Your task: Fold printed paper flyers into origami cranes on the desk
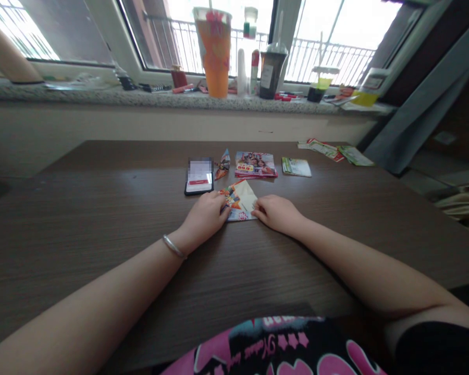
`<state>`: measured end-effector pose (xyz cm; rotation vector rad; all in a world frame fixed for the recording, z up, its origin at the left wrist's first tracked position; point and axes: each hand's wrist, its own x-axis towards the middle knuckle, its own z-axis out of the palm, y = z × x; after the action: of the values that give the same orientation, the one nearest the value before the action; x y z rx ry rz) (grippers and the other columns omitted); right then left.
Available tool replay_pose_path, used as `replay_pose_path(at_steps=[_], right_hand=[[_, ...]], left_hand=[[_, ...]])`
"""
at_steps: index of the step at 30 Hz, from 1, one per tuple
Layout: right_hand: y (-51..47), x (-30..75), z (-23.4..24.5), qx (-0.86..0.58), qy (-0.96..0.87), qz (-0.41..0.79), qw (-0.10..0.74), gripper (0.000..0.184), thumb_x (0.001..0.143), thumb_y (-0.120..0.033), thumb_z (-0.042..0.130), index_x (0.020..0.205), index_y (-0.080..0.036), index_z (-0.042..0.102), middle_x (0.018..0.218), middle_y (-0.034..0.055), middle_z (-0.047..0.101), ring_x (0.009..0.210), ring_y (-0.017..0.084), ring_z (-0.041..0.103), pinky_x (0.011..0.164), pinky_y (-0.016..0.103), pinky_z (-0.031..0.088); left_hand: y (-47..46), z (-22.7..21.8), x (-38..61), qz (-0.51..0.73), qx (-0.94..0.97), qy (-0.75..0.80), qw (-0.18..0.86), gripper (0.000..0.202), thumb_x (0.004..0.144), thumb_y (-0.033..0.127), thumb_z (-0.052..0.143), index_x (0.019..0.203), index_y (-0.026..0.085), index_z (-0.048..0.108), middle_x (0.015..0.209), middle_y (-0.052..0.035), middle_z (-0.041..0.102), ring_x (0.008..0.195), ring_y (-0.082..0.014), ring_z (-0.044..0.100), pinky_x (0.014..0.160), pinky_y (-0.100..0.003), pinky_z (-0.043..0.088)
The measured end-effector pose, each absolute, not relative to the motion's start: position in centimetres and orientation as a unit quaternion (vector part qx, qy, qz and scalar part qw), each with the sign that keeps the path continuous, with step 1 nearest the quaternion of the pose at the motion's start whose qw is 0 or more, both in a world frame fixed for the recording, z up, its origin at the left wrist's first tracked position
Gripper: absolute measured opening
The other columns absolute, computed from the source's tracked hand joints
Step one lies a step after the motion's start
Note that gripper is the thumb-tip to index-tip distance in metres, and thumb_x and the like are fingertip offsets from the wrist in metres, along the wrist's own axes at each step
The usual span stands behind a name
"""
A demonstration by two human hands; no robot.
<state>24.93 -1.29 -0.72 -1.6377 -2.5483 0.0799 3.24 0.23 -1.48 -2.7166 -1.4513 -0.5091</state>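
Observation:
A partly folded sheet of printed paper (240,200) lies on the brown table (113,208), its top coming to a peak and its right part pale. At its left edge my left hand (208,212), with a silver bangle on the wrist, grips the paper between thumb and fingers. The right edge is pinched by my right hand (275,212), fingers curled. Just beyond the paper stands a small folded colourful paper piece (222,164). Left of that is a phone (199,176), its screen lit and partly blurred.
A stack of printed flyers (255,164) and a smaller paper stack (296,167) lie past my hands. More leaflets (324,149) are at the far right. On the windowsill (148,101) stand an orange drink cup (217,57), a dark cup (271,73) and bottles.

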Motion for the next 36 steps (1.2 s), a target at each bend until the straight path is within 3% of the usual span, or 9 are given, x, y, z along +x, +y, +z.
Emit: replay_pose_path(at_steps=[7,14,18,22,25,30,36], right_hand=[[-1.3,24.9,-0.7,-0.537,-0.842,0.013,0.049,0.025,0.092,-0.039,0.051,0.081,-0.019,0.063,0.089,0.0071,0.07,0.084,0.021,0.062,0.067,0.028,0.04],[-1.4,24.9,-0.5,-0.547,-0.834,0.027,0.06,0.025,0.09,-0.041,0.053,0.081,-0.021,0.064,0.088,0.0051,0.071,0.083,0.02,0.062,0.066,0.027,0.037],[-1.3,24.8,-0.4,-0.55,-0.833,0.026,0.056,0.026,0.089,-0.041,0.054,0.081,-0.02,0.067,0.086,0.0056,0.072,0.081,0.019,0.062,0.067,0.028,0.037],[-1.1,24.9,-0.4,-0.545,-0.837,0.017,0.054,0.027,0.089,-0.042,0.054,0.08,-0.02,0.068,0.084,0.0057,0.072,0.078,0.019,0.062,0.068,0.028,0.036],[-1.0,25.0,-0.5,-0.539,-0.84,0.013,0.058,0.028,0.089,-0.042,0.054,0.078,-0.02,0.068,0.082,0.0052,0.072,0.077,0.019,0.063,0.068,0.028,0.035],[-0.9,25.1,-0.6,-0.531,-0.845,0.017,0.065,0.027,0.089,-0.041,0.055,0.078,-0.02,0.068,0.081,0.0047,0.072,0.077,0.019,0.063,0.069,0.028,0.035],[-0.8,25.1,-0.6,-0.535,-0.842,0.025,0.064,0.026,0.089,-0.04,0.056,0.079,-0.02,0.069,0.082,0.0048,0.073,0.078,0.018,0.064,0.07,0.028,0.036]], left_hand=[[0.3,-1.7,3.3,-0.161,-0.871,-0.464,0.012,0.018,0.09,0.024,0.049,0.078,0.014,0.058,0.084,-0.0095,0.058,0.079,-0.0218,0.055,0.076,-0.035,0.047],[0.1,-2.2,3.3,-0.209,-0.872,-0.44,0.058,0.013,0.087,0.017,0.05,0.094,0.014,0.06,0.097,-0.0092,0.057,0.088,-0.0204,0.054,0.079,-0.034,0.048],[-0.1,-2.2,3.2,-0.172,-0.911,-0.363,0.095,0.019,0.09,0.013,0.045,0.09,0.016,0.064,0.101,-0.0088,0.059,0.094,-0.0219,0.053,0.084,-0.036,0.047],[-1.2,-2.0,3.5,-0.088,-0.936,-0.321,0.117,0.019,0.087,0.007,0.045,0.091,0.01,0.063,0.095,-0.0113,0.062,0.088,-0.0223,0.057,0.08,-0.034,0.049],[-2.2,-1.6,3.9,-0.05,-0.938,-0.316,0.135,0.023,0.089,0.011,0.042,0.098,0.009,0.063,0.097,-0.0136,0.062,0.087,-0.0242,0.058,0.078,-0.036,0.051],[-3.2,-0.8,4.1,-0.04,-0.941,-0.311,0.127,0.04,0.09,0.022,0.044,0.129,0.015,0.052,0.115,-0.0166,0.058,0.097,-0.0282,0.058,0.081,-0.04,0.051],[-3.6,-0.5,4.2,-0.027,-0.941,-0.323,0.101,0.042,0.092,0.024,0.041,0.132,0.015,0.052,0.119,-0.0164,0.059,0.103,-0.03,0.057,0.081,-0.041,0.051]])
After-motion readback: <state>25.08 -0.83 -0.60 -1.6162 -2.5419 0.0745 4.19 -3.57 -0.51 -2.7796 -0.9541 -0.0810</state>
